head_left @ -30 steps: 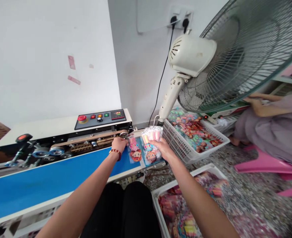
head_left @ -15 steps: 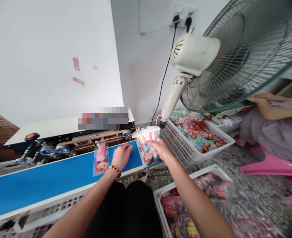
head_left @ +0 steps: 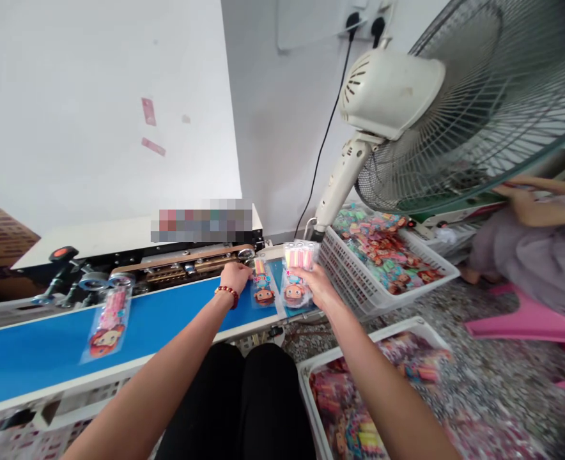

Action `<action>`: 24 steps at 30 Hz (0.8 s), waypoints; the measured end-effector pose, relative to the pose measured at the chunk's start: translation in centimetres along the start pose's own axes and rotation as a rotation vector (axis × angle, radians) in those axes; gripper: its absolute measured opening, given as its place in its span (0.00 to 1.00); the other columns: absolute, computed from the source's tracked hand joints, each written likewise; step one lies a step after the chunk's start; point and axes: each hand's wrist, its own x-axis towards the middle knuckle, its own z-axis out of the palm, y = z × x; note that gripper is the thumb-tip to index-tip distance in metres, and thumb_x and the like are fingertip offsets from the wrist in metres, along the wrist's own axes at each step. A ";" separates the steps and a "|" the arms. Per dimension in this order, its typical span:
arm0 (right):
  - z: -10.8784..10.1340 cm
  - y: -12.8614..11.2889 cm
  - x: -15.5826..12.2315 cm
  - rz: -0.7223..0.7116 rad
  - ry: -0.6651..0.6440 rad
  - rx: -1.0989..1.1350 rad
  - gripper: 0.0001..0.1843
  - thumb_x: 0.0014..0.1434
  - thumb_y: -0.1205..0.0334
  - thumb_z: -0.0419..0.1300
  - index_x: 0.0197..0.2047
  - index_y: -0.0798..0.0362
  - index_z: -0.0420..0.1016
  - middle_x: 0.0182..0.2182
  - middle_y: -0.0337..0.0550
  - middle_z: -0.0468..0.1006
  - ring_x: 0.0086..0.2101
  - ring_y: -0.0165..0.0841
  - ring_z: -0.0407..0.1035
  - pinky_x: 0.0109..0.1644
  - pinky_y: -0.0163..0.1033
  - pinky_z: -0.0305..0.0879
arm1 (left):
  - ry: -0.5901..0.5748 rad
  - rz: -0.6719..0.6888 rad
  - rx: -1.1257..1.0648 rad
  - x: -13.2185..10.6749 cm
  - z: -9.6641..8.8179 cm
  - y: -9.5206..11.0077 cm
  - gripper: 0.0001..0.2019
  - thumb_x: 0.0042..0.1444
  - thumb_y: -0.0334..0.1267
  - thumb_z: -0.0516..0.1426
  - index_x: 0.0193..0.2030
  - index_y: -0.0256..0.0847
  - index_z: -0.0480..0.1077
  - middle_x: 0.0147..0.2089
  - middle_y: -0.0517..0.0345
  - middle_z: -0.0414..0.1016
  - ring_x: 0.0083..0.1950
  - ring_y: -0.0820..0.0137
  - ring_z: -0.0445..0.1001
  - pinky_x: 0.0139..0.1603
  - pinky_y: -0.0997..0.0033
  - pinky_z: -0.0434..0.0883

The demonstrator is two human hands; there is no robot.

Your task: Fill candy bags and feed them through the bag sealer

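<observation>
My left hand (head_left: 235,279), with a beaded bracelet at the wrist, pinches the upper left edge of a clear plastic packet (head_left: 264,289). This packet shows yellow and pink sticks and a cartoon face, and it lies over the right end of the blue conveyor belt (head_left: 174,319). Just right of it, my right hand (head_left: 317,285) grips a small stack of similar packets (head_left: 296,268), fingers at the right side. Further left on the belt, another clear packet (head_left: 108,326) with pink sticks and a red-haired face lies apart from both hands.
Behind the belt runs a sealing machine (head_left: 196,259) with wheels and a knob (head_left: 63,253). A standing fan (head_left: 388,96) leans in at right. Filled packets crowd a white basket (head_left: 354,278) and a lower tub (head_left: 306,390). Another person's arm (head_left: 532,204) shows beyond.
The red-haired packet has travelled left along the belt. My left hand, empty before, now pinches a packet separated from the stack. My right hand keeps its grip on the remaining packets.
</observation>
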 end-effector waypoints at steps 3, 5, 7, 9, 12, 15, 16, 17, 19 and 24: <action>0.3 -0.2 -0.2 -0.003 -0.019 0.000 0.23 0.34 0.59 0.72 0.36 0.54 0.78 0.28 0.39 0.80 0.27 0.32 0.72 0.33 0.35 0.67 | 0.044 -0.035 0.024 0.0 -2.3 -1.1 0.07 0.48 0.34 0.56 0.27 0.38 0.77 0.26 0.54 0.76 0.27 0.68 0.70 0.27 0.71 0.63; 0.5 -0.4 -0.4 -0.005 -0.028 0.002 0.23 0.34 0.58 0.72 0.37 0.54 0.78 0.29 0.39 0.81 0.27 0.33 0.72 0.34 0.36 0.67 | 0.055 -0.035 0.084 -0.7 -4.3 -2.0 0.06 0.48 0.34 0.57 0.26 0.39 0.76 0.27 0.53 0.77 0.30 0.66 0.72 0.29 0.70 0.63; 0.6 -0.4 -0.5 -0.016 -0.032 -0.005 0.23 0.35 0.58 0.72 0.38 0.54 0.78 0.30 0.40 0.81 0.28 0.33 0.73 0.35 0.37 0.68 | 0.142 -0.026 0.193 -1.9 -6.0 -3.1 0.06 0.50 0.37 0.58 0.29 0.39 0.75 0.30 0.52 0.77 0.34 0.63 0.74 0.31 0.69 0.63; 0.7 -0.4 -0.5 -0.029 -0.044 -0.023 0.23 0.36 0.58 0.71 0.38 0.55 0.79 0.32 0.42 0.82 0.30 0.35 0.74 0.36 0.37 0.68 | 0.329 0.009 0.286 -3.5 -6.9 -3.8 0.09 0.53 0.42 0.58 0.38 0.40 0.74 0.36 0.52 0.78 0.38 0.61 0.74 0.33 0.69 0.63; 0.9 -0.2 -0.3 -0.058 -0.081 -0.070 0.24 0.36 0.58 0.72 0.40 0.54 0.79 0.35 0.43 0.82 0.33 0.36 0.74 0.39 0.38 0.68 | 0.395 0.148 0.268 -5.7 -5.6 -3.1 0.12 0.57 0.45 0.55 0.43 0.42 0.71 0.40 0.54 0.78 0.38 0.64 0.75 0.33 0.70 0.64; 1.1 0.1 0.2 -0.108 -0.096 -0.133 0.24 0.38 0.57 0.71 0.41 0.54 0.79 0.37 0.44 0.82 0.36 0.37 0.74 0.41 0.39 0.68 | 0.024 0.234 0.045 -6.2 -2.1 -0.2 0.12 0.59 0.46 0.53 0.39 0.41 0.73 0.37 0.55 0.78 0.26 0.71 0.71 0.26 0.73 0.64; 1.2 0.2 0.3 -0.123 -0.103 -0.159 0.24 0.38 0.56 0.71 0.41 0.54 0.79 0.37 0.43 0.82 0.36 0.37 0.74 0.42 0.39 0.68 | -0.075 0.217 -0.067 -6.0 -0.9 0.9 0.13 0.59 0.47 0.53 0.39 0.40 0.73 0.37 0.55 0.78 0.22 0.74 0.68 0.23 0.73 0.62; 1.2 0.3 0.4 -0.136 -0.111 -0.186 0.24 0.39 0.56 0.71 0.41 0.54 0.79 0.37 0.43 0.82 0.36 0.37 0.74 0.42 0.39 0.68 | -0.126 0.193 -0.175 -5.5 0.3 1.9 0.13 0.59 0.46 0.53 0.39 0.39 0.73 0.36 0.55 0.78 0.18 0.76 0.64 0.20 0.73 0.61; 1.2 0.3 0.5 -0.153 -0.133 -0.225 0.24 0.39 0.56 0.71 0.41 0.53 0.79 0.37 0.42 0.82 0.37 0.37 0.74 0.42 0.39 0.68 | -0.133 0.143 -0.319 -4.4 1.9 3.5 0.12 0.57 0.43 0.54 0.35 0.37 0.73 0.31 0.57 0.77 0.16 0.79 0.59 0.18 0.75 0.58; 1.0 0.1 0.3 -0.076 -0.159 -0.075 0.23 0.41 0.55 0.70 0.42 0.53 0.79 0.37 0.43 0.82 0.36 0.37 0.75 0.42 0.40 0.69 | -0.065 0.043 -0.235 -2.6 2.4 3.6 0.09 0.52 0.38 0.56 0.27 0.36 0.72 0.20 0.60 0.69 0.17 0.77 0.61 0.20 0.76 0.59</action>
